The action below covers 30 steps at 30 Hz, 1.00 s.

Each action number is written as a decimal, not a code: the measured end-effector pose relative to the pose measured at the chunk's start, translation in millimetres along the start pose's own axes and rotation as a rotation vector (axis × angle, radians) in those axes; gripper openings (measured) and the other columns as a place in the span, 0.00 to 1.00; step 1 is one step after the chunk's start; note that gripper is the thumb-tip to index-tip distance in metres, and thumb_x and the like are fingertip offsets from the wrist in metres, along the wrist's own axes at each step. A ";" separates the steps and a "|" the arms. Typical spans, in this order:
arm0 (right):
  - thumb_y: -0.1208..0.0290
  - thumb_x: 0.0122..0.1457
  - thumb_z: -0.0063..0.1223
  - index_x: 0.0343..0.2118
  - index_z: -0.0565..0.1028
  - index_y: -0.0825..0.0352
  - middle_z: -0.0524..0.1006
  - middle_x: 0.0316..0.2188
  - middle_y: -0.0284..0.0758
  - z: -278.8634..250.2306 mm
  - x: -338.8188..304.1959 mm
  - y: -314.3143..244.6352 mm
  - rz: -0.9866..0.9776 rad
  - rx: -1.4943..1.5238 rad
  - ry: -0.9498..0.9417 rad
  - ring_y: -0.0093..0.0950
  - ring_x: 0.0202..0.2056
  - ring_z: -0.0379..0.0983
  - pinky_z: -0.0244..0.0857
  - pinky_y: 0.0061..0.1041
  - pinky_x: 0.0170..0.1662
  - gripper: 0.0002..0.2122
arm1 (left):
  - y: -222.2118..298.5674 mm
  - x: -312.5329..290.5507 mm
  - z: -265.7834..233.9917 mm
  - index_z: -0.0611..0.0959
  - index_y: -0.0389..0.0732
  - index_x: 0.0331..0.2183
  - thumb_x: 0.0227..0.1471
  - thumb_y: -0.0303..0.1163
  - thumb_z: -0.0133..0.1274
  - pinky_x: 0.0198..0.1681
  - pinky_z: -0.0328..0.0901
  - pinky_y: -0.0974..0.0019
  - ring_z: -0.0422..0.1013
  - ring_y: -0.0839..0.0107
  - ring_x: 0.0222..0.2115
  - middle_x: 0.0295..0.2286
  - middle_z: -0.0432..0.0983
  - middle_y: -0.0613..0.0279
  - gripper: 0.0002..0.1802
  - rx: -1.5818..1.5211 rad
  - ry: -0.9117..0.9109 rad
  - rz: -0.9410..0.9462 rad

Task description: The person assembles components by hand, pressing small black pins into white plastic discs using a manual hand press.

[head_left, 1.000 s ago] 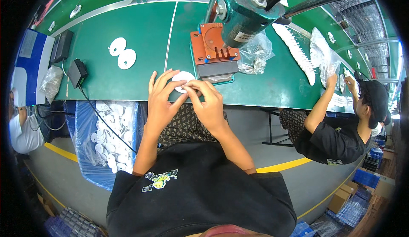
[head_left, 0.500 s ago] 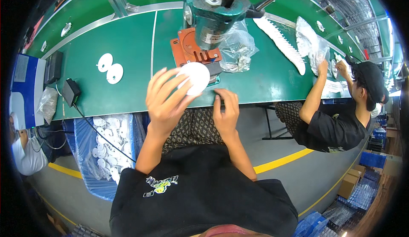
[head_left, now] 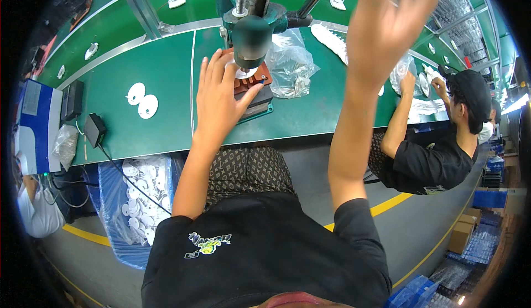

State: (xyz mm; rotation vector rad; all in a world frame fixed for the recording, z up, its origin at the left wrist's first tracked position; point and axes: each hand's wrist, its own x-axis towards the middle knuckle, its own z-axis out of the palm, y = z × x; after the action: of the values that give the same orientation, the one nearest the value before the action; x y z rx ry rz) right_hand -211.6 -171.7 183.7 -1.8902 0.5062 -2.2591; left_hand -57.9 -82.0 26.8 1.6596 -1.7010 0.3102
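My left hand (head_left: 218, 95) lies with fingers stretched and thumb spread at the left side of an orange fixture (head_left: 261, 75) beneath a green bench press (head_left: 251, 42). A white disc (head_left: 247, 73) sits in the fixture under the press head, beside my fingertips; the hand and press hide part of it. Raised high on the right, my right hand (head_left: 394, 28) is blurred, its fingers apart and nothing seen in them. It is to the right of the press's lever (head_left: 315, 3), apart from it in the picture.
Two white discs (head_left: 141, 100) lie on the green table (head_left: 171, 86). A clear plastic bag (head_left: 291, 67) rests right of the press. A blue-lined bin (head_left: 119, 219) of white parts stands below the table's edge. A co-worker (head_left: 437, 147) sits at the right.
The white disc has gone from my left hand into the fixture under the press. My right hand has risen from the table edge to the upper right. The view has shifted slightly.
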 end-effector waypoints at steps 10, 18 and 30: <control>0.72 0.59 0.49 0.42 0.69 0.73 0.75 0.28 0.42 -45.9 0.9 -31.1 -0.023 0.006 0.140 0.35 0.33 0.70 0.67 0.34 0.42 0.11 | -19.7 4.0 6.6 0.70 0.31 0.54 0.41 0.43 0.67 0.65 0.50 0.49 0.57 0.47 0.61 0.57 0.63 0.44 0.43 -0.254 -0.031 -0.029; 0.73 0.47 0.40 0.25 0.61 0.66 0.67 0.17 0.37 -98.3 -104.8 -31.3 -0.036 0.018 -0.008 0.28 0.23 0.58 0.60 0.35 0.45 0.04 | -19.5 2.2 11.4 0.70 0.36 0.53 0.38 0.27 0.63 0.65 0.50 0.49 0.56 0.49 0.61 0.55 0.65 0.48 0.37 -0.341 0.005 -0.019; 0.78 0.51 0.57 0.49 0.68 0.70 0.66 0.53 0.47 -19.6 -66.7 -3.5 0.034 0.092 -0.092 0.42 0.58 0.62 0.57 0.38 0.59 0.21 | -3.6 -36.3 -13.3 0.80 0.38 0.43 0.38 0.33 0.68 0.59 0.58 0.43 0.71 0.54 0.48 0.43 0.76 0.54 0.27 -0.244 0.216 0.043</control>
State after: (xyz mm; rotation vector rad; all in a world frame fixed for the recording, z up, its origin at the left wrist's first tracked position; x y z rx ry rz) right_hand -217.6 -143.4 120.4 -1.9145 0.4117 -2.1247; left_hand -53.7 -46.4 11.9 1.3633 -1.5474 0.2797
